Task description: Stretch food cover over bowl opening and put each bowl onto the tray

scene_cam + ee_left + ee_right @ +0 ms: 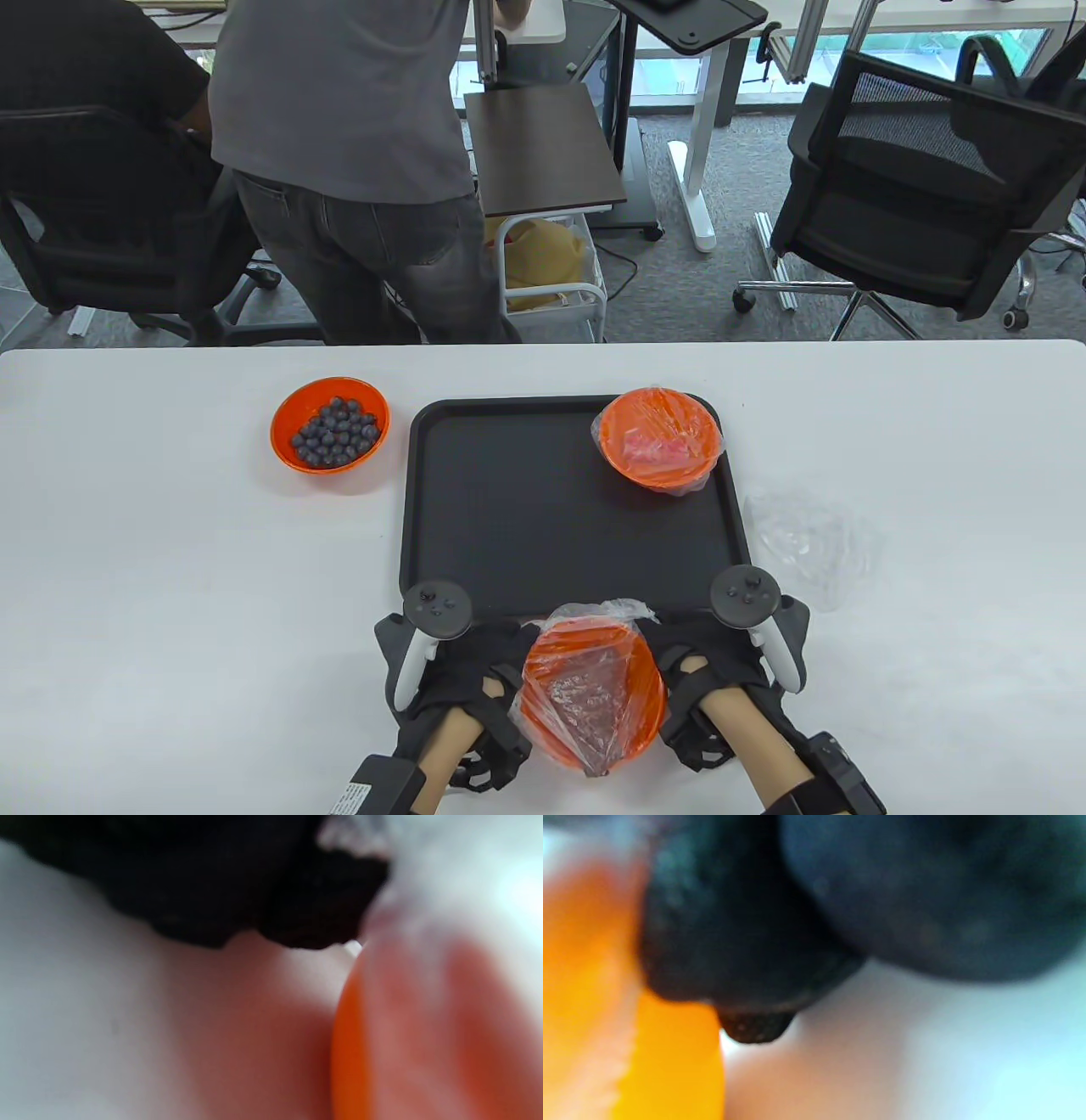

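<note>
Two gloved hands flank one orange bowl at the near table edge, the left hand against its left wall and the right hand against its right wall. The fingers appear to wrap the bowl's sides, probably pinning the clear food cover there, though the wrist views are too blurred to confirm the finger positions. The film lies puckered over the opening, bunching at the far rim and at the near rim; gripping from opposite sides lets the person pull it taut evenly. Directly beyond the grip lies the black tray, so the bowl needs only a short forward lift. At the tray's far-right corner sits a bowl already wrapped. Far left of the grip, the blueberry bowl stands uncovered on the table, and to the right, past the right hand, a spare cover lies crumpled, presumably reserved for it.
</note>
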The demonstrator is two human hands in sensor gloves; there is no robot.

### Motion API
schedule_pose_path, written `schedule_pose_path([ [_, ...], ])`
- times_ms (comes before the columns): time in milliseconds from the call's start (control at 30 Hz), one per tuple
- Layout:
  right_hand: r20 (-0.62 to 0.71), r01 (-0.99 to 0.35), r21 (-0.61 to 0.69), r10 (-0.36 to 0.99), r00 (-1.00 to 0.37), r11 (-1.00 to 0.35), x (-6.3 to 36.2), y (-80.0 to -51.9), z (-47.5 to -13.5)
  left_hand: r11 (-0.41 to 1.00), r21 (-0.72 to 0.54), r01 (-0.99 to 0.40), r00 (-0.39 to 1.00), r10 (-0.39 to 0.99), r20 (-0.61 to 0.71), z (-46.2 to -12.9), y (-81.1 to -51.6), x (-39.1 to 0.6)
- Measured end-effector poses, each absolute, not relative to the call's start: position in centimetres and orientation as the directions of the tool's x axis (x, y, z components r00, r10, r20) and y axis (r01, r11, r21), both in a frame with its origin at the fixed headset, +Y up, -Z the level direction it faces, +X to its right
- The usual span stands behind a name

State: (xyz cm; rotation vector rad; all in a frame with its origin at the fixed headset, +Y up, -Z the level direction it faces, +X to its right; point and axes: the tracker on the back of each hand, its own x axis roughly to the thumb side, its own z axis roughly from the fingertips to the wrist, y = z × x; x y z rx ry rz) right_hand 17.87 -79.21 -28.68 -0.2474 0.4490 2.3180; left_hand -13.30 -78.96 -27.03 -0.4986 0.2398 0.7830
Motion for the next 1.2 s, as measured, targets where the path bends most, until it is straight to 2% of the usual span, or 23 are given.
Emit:
schedule_pose_path([
  [133, -0.31, -0.694, 0.22, 0.625, -0.716, -0.686, 17.8, -79.2, -28.6, 0.619, -0.316, -0.719, 0.694, 0.608, -0.386, -26.9, -79.0, -13.2],
  [333, -0.341, -0.725, 0.231, 0.643, -0.685, -0.649, 18.3, -79.4, -28.1, 0.583, -0.353, -0.732, 0.681, 0.636, -0.364, -26.8, -79.2, -13.5],
  [567, -0.368, -0.736, 0.294, 0.639, -0.676, -0.61, 19.2, -79.3, -27.8, 0.596, -0.353, -0.721, 0.692, 0.635, -0.344, -26.6, -79.1, -13.7],
  [667, -0.394, -0.76, 0.323, 0.65, -0.65, -0.564, 19.6, -79.4, -27.7, 0.554, -0.375, -0.743, 0.667, 0.657, -0.351, -26.6, -79.4, -14.1],
  [800, -0.43, -0.8, 0.344, 0.675, -0.6, -0.492, 20.3, -79.8, -27.7, 0.418, -0.424, -0.803, 0.578, 0.719, -0.386, -26.7, -79.9, -14.9],
  [1000, -0.436, -0.817, 0.347, 0.692, -0.575, -0.461, 20.7, -79.5, -27.6, 0.268, -0.408, -0.873, 0.449, 0.767, -0.457, -26.6, -80.6, -15.9],
  [1200, -0.417, -0.806, 0.365, 0.693, -0.589, -0.465, 21.1, -78.8, -27.2, 0.291, -0.403, -0.868, 0.462, 0.771, -0.438, -26.3, -80.1, -15.8],
])
